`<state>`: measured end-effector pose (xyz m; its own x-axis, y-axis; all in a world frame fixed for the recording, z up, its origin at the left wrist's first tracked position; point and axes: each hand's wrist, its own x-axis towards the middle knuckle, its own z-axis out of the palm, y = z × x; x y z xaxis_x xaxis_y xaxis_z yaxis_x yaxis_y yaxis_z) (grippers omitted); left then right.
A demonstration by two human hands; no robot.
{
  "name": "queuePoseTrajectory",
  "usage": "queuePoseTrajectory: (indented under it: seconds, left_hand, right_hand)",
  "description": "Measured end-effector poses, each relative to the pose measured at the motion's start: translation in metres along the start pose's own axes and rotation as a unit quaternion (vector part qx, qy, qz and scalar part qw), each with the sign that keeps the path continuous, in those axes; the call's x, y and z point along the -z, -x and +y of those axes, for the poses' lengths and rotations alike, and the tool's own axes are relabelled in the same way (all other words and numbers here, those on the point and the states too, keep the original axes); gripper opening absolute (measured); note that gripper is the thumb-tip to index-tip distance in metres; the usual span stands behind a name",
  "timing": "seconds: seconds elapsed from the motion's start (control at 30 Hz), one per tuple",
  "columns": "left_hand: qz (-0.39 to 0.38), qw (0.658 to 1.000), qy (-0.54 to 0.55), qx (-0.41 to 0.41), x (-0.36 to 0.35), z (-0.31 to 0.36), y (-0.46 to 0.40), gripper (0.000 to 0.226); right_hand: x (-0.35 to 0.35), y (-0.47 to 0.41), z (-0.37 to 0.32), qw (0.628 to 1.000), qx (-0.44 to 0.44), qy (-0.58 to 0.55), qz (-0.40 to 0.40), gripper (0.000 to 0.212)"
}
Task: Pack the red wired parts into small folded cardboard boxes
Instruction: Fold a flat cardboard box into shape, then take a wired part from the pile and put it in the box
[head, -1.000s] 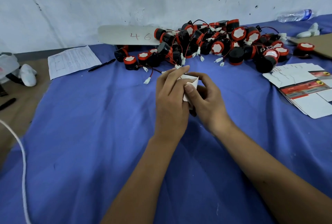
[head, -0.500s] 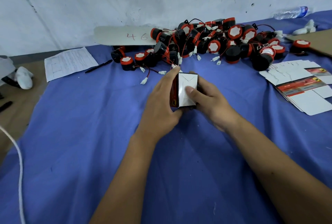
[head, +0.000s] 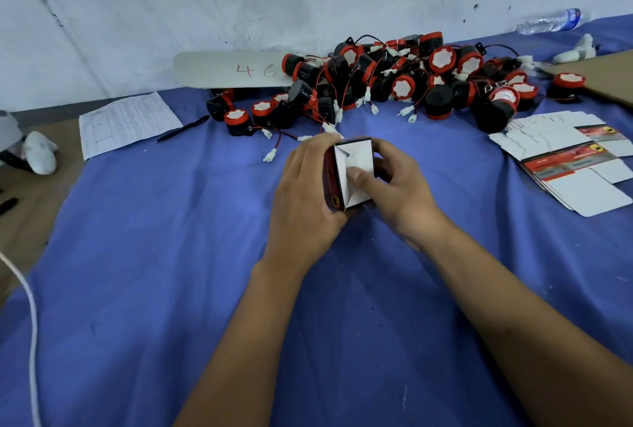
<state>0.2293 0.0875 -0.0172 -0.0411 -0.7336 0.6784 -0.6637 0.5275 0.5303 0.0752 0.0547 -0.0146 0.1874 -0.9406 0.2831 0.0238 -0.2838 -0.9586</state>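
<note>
A small folded cardboard box (head: pixel 352 166), white on its flap end and red on its side, is held over the blue cloth between both hands. My left hand (head: pixel 305 193) grips its red left side. My right hand (head: pixel 394 183) holds its right side, with the thumb pressing on the white end flap. A pile of red and black wired parts (head: pixel 394 80) with white connectors lies behind the box against the wall. Whatever is inside the box is hidden.
Flat unfolded box blanks (head: pixel 568 159) are stacked at the right. A printed sheet (head: pixel 126 122) and a black pen (head: pixel 183 128) lie at the left, a white strip marked "46" (head: pixel 236 70) leans at the wall, a water bottle (head: pixel 548 21) lies far right, a white cord (head: pixel 27 306) runs down the left.
The box has come from behind my fingers into plain view, its white end flap folded down flat. Both hands have shifted slightly nearer with it, the right thumb sliding lower on the flap.
</note>
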Motion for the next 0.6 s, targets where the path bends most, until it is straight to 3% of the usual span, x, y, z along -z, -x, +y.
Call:
queuePoseTrajectory:
  seconds: [0.1,0.23,0.27,0.33,0.37,0.43,0.53,0.6]
  left_hand:
    - [0.019,0.997,0.067,0.034,0.003,-0.006,0.0,0.088]
    - [-0.012,0.998,0.043,0.039,0.0,-0.008,0.001,0.089]
    - [-0.031,0.998,0.037,0.033,0.0,-0.01,0.002,0.09]
    - [-0.078,0.997,0.025,0.017,0.002,-0.017,0.003,0.082]
    - [-0.094,0.995,0.032,0.032,0.004,-0.018,0.004,0.073]
    - [-0.103,0.979,0.119,0.127,0.009,-0.015,0.004,0.062]
    - [-0.052,0.938,0.262,0.223,0.01,-0.009,0.002,0.043]
    - [-0.029,0.943,0.239,0.232,0.007,-0.007,0.001,0.029]
  right_hand:
    - [0.01,0.0,-0.008,0.991,-0.045,-0.119,-0.039,0.041]
    - [0.014,0.002,-0.015,0.984,-0.047,-0.155,-0.073,0.034]
    - [0.013,0.004,-0.015,0.99,-0.027,-0.123,-0.064,0.035]
    - [0.013,0.006,-0.011,0.993,0.06,0.098,-0.013,0.042]
    - [0.013,0.005,-0.008,0.961,0.108,0.253,0.007,0.044]
    - [0.007,0.004,-0.008,0.854,0.185,0.486,-0.011,0.042]
    - [-0.017,0.003,-0.012,0.742,0.193,0.627,-0.14,0.024]
    - [-0.026,0.006,-0.018,0.715,0.199,0.644,-0.186,0.011]
